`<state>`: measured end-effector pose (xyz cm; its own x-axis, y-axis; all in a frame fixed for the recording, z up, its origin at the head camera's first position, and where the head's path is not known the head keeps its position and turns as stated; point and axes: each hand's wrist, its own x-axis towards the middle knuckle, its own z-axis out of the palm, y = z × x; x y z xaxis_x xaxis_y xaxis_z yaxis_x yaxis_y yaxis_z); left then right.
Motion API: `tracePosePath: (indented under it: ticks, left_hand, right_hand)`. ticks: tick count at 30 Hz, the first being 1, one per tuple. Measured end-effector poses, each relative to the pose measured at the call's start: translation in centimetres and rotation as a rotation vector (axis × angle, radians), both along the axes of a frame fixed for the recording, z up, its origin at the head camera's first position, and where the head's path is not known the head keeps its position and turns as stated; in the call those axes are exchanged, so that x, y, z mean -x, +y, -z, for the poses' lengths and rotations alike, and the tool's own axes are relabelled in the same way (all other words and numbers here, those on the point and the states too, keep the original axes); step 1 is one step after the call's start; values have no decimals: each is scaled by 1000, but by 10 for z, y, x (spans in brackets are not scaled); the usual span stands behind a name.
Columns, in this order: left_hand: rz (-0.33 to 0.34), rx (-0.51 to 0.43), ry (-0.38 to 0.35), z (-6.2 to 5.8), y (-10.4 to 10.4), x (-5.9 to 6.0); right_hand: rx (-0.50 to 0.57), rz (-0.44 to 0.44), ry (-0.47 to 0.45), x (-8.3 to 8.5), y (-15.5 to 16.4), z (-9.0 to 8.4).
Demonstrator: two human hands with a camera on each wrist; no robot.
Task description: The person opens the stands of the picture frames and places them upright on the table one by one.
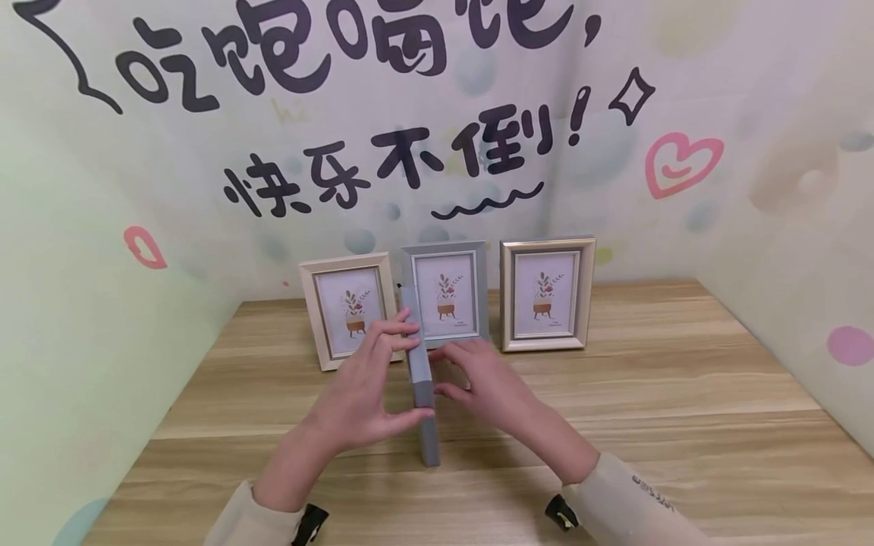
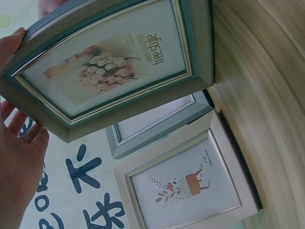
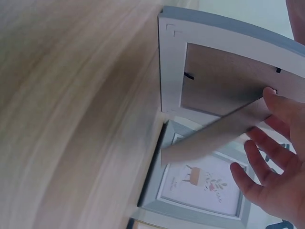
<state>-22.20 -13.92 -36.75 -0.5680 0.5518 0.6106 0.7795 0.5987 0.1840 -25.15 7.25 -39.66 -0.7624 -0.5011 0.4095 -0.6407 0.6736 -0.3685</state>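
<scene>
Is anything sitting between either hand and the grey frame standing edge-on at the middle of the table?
Nothing visible does. The left hand holds the grey frame at its front edge, and the right hand touches its back and stand. The three frames by the wall stand behind it.

From my remote seat I see a wooden bench with pale, streaked grain, closed in by walls on three sides. Along its far edge stand three picture frames, upright and facing me. The cream frame sits toward the far left, the grey frame is just beside it in the middle, and the silver frame stands near the grey one on the right. Each shows a small print of a potted plant. The back wall carries large dark brush lettering, a wavy line, a pink heart and a diamond outline. Pastel dots mark the side walls.
</scene>
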Motion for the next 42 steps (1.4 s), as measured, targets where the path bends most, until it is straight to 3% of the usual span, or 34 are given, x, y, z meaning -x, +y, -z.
tracePosePath:
  ticks: [7, 14, 22, 25, 30, 35, 38, 42]
  left_hand:
    - [2, 9, 8, 0, -1, 0]
    - [13, 10, 6, -1, 0, 2]
    - [28, 12, 20, -1, 3, 2]
    - [26, 8, 16, -1, 3, 2]
    - [24, 2, 8, 0, 2, 2]
    - [18, 0, -3, 0, 2, 1]
    - [16, 0, 3, 0, 3, 1]
    - [23, -6, 9, 0, 2, 2]
  right_hand:
    - [-92, 60, 58, -1, 0, -5]
    - [-28, 37, 73, -2, 4, 0]
    - [160, 18, -101, -17, 22, 4]
    - [158, 3, -166, -19, 26, 7]
    - [133, 56, -242, -17, 26, 13]
    - [52, -9, -296, -16, 21, 17]
    - [48, -12, -274, -16, 16, 19]
    - [75, 33, -141, -12, 6, 17]
